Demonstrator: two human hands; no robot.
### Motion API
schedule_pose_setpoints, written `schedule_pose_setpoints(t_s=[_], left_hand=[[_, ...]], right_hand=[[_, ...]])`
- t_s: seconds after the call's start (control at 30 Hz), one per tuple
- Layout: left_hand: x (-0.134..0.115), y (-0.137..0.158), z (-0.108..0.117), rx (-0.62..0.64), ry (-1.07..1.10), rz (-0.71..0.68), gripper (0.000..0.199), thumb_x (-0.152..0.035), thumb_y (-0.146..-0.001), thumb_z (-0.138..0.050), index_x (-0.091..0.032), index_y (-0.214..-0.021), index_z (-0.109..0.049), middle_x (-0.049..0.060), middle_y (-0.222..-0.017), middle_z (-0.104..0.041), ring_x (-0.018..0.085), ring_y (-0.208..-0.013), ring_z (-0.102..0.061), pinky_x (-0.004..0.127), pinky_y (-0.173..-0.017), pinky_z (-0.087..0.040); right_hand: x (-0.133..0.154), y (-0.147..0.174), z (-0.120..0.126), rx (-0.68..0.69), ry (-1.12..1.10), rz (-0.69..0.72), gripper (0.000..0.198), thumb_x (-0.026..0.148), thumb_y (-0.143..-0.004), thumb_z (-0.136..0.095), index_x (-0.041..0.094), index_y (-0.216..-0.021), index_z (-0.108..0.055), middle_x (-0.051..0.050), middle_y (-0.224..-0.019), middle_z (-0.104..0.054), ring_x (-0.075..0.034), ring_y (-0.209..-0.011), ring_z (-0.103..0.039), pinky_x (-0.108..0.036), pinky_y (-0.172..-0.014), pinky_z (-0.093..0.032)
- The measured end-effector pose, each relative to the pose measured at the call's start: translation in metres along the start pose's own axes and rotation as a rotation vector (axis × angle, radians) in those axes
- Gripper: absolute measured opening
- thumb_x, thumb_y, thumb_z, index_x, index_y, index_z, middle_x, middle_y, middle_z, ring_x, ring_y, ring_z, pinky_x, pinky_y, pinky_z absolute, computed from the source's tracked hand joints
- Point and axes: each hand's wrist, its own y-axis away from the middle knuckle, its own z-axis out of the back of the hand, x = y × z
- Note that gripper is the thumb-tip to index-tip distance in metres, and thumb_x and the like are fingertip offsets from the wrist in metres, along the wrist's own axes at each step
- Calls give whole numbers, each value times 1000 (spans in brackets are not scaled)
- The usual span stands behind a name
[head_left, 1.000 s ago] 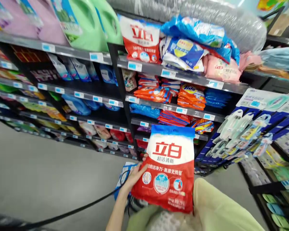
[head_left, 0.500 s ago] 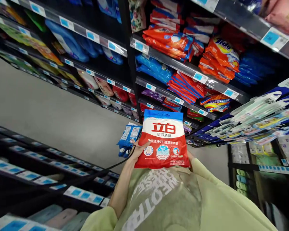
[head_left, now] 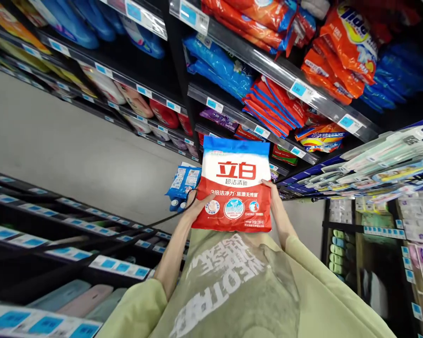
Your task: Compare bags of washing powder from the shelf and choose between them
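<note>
A red, white and blue bag of laundry detergent (head_left: 235,180) is held upright in front of my body, its printed front facing me. My left hand (head_left: 196,206) grips the bag's left edge, thumb on the front and the other fingers mostly hidden behind it. On the opposite edge, my right hand (head_left: 274,197) clasps the bag with its thumb over the front. Just beyond my left hand is a blue pack with bottles (head_left: 184,184); what supports it is hidden. A dark cord passes by my left wrist.
Ahead, a shelf (head_left: 225,115) carries stacked orange, red and blue detergent bags. Brushes in packaging (head_left: 384,159) hang on the right. Another shelf (head_left: 120,267) with price tags runs close on my left, and grey floor (head_left: 91,136) lies between the shelves.
The detergent bag has risen slightly and sits nearer my face. My right hand, earlier mostly hidden behind the bag, now shows at its right edge. The view has shifted closer to the shelves.
</note>
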Motion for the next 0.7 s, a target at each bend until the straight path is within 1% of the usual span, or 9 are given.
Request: schedule_pose_setpoints(t_s=[0.07,0.1,0.13,0.2,0.27,0.4,0.5,0.6,0.7], left_hand=[[-11,-8,9,-32,-29,-105,79,-53,-68,-88,-18,-135,-64,17,-137,-73,38,-123,-72,49,-101,-63],[-15,-12,12,-30,-18,-150,84,-56,-68,-86,-18,-139,-61,16,-139,-71,38,-124,-71,48,-101,-63],[-19,-16,13,-10,3,-184,86,-59,-69,-84,-18,-141,-60,16,-140,-71,38,-124,-71,48,-100,-63],[-23,-22,11,49,41,-210,84,-63,-70,-82,-17,-138,-63,17,-137,-72,38,-120,-72,47,-97,-64],[-20,-22,5,84,55,-191,80,-64,-69,-83,-15,-130,-67,18,-129,-76,39,-115,-74,48,-94,-64],[5,-2,-10,117,115,-96,66,-62,-71,-82,-15,-116,-73,16,-113,-81,39,-104,-76,48,-90,-62],[24,15,-15,116,80,-30,53,-63,-75,-78,-17,-100,-77,14,-102,-82,37,-99,-75,45,-88,-61],[30,21,-12,101,44,-24,48,-63,-76,-75,-18,-90,-75,10,-94,-81,34,-93,-73,41,-83,-59],[25,19,-6,152,29,-62,45,-62,-77,-74,-17,-82,-72,8,-89,-79,30,-85,-71,37,-76,-56]], right_hand=[[14,-21,5,292,-37,-56,56,30,-64,-94,8,-110,-71,-11,-102,-82,-24,-92,-77,-42,-88,-62],[19,-29,7,408,-58,-54,62,30,-61,-96,9,-113,-71,-12,-106,-82,-26,-93,-78,-44,-88,-62],[21,-35,10,468,-76,-23,66,32,-60,-98,11,-116,-70,-13,-111,-82,-27,-95,-78,-45,-88,-63],[16,-40,14,430,-89,70,68,37,-60,-98,14,-118,-70,-13,-117,-81,-27,-98,-78,-43,-88,-64],[2,-39,17,353,-87,103,65,40,-60,-98,18,-116,-72,-11,-118,-81,-27,-99,-78,-41,-87,-65],[-33,-30,29,284,-38,-21,58,42,-58,-100,19,-105,-76,-10,-107,-83,-31,-89,-80,-42,-81,-67],[-46,-22,42,268,-5,-76,56,41,-57,-100,18,-102,-77,-11,-103,-84,-31,-82,-80,-44,-78,-68],[-47,-14,46,256,-7,-88,56,41,-59,-100,18,-105,-77,-11,-104,-84,-31,-82,-80,-46,-79,-68],[-46,-7,45,228,-16,-82,61,41,-58,-100,18,-110,-76,-12,-105,-84,-33,-88,-81,-47,-82,-67]])
